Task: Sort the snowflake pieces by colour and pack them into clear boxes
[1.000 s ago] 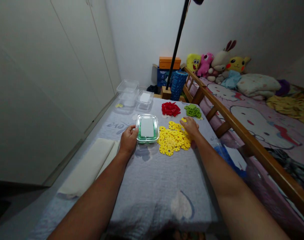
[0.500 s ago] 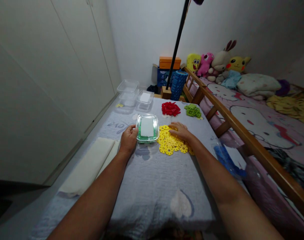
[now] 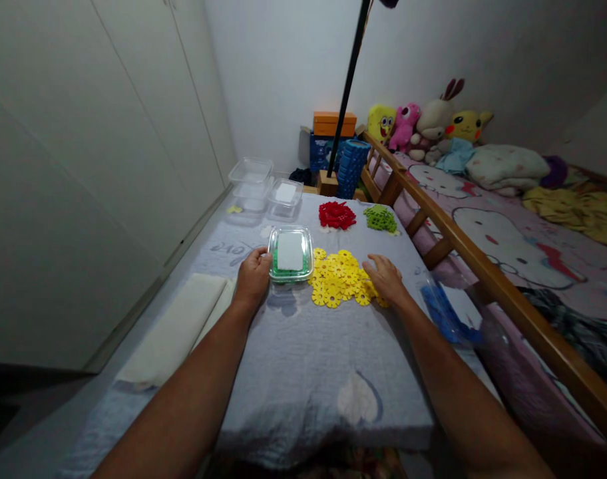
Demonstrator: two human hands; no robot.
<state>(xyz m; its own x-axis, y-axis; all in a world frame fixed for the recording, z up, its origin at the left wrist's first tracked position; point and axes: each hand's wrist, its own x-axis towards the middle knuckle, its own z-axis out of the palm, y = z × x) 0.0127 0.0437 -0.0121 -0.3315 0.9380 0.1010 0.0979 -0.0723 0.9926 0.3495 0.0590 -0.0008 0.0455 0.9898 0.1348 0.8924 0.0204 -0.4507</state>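
My left hand (image 3: 253, 274) grips the left side of a clear lidded plastic container (image 3: 290, 278), its thumb at the rim. Green pieces show inside, under a white label (image 3: 290, 250) on the lid. Just right of the container spreads a pile of yellow flower-shaped plastic discs (image 3: 336, 276). Over the right edge of that pile is my right hand (image 3: 385, 276), fingers apart and slightly curved, with nothing visible in it; whether its fingertips touch the discs I cannot tell.
Behind lie a red pile (image 3: 337, 215) and a light green pile (image 3: 380, 218) of pieces. Clear containers (image 3: 251, 174) stand at the back left. A container with blue pieces (image 3: 446, 309) is at the right, beside the wooden bed rail (image 3: 463, 246). Folded cream cloth (image 3: 174, 329) lies left.
My right hand has moved right, from over the middle of the yellow discs to their right edge. My left hand still holds the container; the whole view has shifted slightly.
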